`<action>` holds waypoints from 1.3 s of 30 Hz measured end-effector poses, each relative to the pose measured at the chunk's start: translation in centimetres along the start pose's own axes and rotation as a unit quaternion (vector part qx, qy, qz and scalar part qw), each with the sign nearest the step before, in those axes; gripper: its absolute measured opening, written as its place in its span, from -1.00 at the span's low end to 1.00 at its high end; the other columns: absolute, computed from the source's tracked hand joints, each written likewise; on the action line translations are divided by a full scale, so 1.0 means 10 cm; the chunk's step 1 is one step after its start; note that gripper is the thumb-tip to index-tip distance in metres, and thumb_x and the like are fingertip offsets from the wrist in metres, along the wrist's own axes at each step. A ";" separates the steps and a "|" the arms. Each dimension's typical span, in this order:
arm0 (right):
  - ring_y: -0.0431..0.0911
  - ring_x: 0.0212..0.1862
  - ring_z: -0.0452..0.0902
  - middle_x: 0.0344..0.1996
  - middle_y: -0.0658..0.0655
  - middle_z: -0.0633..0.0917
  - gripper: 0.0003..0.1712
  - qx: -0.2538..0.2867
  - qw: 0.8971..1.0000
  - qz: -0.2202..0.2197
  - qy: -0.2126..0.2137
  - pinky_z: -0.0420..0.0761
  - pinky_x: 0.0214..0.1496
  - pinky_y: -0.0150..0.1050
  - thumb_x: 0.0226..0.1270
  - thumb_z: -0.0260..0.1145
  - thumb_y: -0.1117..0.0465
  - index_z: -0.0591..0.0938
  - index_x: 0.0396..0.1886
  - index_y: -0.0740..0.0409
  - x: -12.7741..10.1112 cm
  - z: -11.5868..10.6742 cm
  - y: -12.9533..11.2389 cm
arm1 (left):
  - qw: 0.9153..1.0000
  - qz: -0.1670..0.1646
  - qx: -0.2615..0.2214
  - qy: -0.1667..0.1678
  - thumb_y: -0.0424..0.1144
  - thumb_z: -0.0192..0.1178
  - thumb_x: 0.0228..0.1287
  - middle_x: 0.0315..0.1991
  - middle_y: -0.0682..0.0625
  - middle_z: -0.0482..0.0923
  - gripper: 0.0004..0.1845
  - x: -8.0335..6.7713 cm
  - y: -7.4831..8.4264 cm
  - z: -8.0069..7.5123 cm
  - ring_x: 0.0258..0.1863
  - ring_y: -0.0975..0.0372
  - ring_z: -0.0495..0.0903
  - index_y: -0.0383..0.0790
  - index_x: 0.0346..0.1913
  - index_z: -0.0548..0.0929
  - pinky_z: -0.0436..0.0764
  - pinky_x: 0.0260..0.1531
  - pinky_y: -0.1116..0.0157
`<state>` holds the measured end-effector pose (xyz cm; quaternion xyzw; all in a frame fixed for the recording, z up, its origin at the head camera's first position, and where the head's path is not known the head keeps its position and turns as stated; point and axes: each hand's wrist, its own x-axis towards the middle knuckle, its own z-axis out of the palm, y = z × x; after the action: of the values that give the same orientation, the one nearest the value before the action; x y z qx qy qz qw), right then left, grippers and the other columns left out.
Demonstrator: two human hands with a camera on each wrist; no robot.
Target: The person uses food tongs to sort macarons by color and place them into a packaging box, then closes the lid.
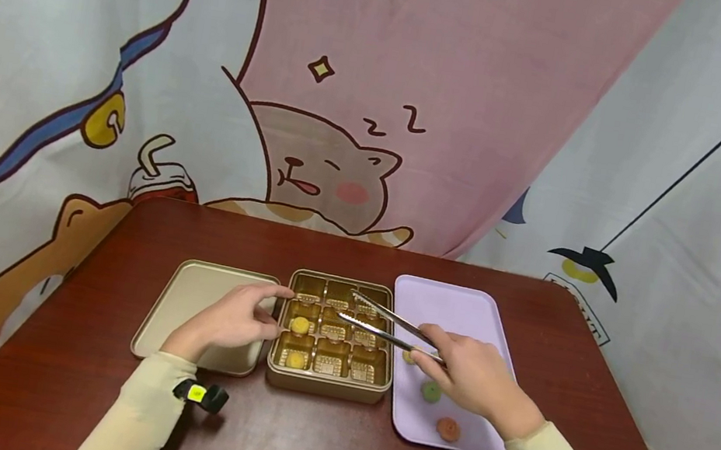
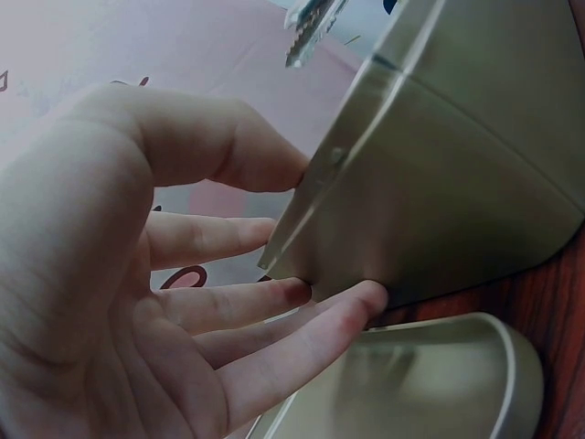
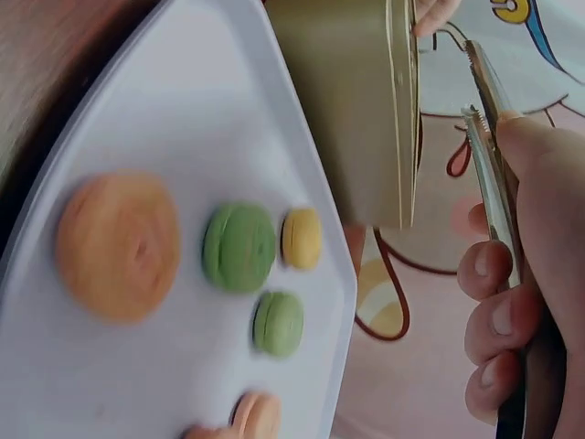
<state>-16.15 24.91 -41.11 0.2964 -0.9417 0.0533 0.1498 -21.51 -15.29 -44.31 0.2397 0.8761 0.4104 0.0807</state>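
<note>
One yellow macaron (image 1: 408, 357) part-hidden behind tongs (image 1: 379, 331) in head view.

The right hand (image 1: 475, 373) blocks my look at the middle of the lilac tray (image 1: 448, 299), and the tongs (image 1: 389, 314) cross over part of a yellow macaron (image 1: 409, 357). The left hand (image 1: 235, 319) covers a stretch of the lid (image 1: 196, 297). In the right wrist's view, the orange macaron (image 3: 119, 247) is blurred and a peach macaron (image 3: 259, 417) is cut by the lower edge.
</note>
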 end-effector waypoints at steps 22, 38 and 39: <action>-0.28 -0.50 0.36 -0.54 -0.22 0.59 -0.52 -0.010 0.984 0.168 -0.064 0.36 -0.54 -0.23 0.45 0.37 -0.23 0.64 0.17 -0.09 -0.78 -0.23 0.59 | 1.000 -0.019 -0.001 -0.001 -0.36 0.40 0.22 0.36 -0.24 0.54 -0.29 -0.01 0.03 0.02 -0.13 0.22 0.79 -0.23 0.46 0.50 0.72 0.00 0.11; -0.31 -0.50 0.35 -0.54 -0.22 0.59 -0.54 -0.017 0.981 0.161 -0.105 0.37 -0.54 -0.25 0.42 0.35 -0.30 0.71 0.03 -0.09 -0.93 -0.17 0.65 | 1.000 -0.005 -0.005 0.000 -0.34 0.41 0.22 0.39 -0.30 0.50 -0.31 -0.01 0.01 0.02 -0.16 0.21 0.79 -0.26 0.44 0.51 0.74 -0.05 0.14; -0.32 -0.49 0.36 -0.52 -0.22 0.61 -0.54 -0.018 0.982 0.156 -0.106 0.38 -0.54 -0.25 0.42 0.35 -0.31 0.71 0.02 -0.10 -0.92 -0.17 0.64 | 1.000 -0.006 -0.005 0.000 -0.34 0.41 0.21 0.39 -0.29 0.50 -0.31 -0.01 0.01 0.02 -0.16 0.21 0.79 -0.25 0.43 0.52 0.74 -0.05 0.13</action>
<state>-12.21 35.46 -42.51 0.1470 -0.9878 0.0272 0.0440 -21.33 -15.18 -44.36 0.2341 0.8753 0.4148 0.0839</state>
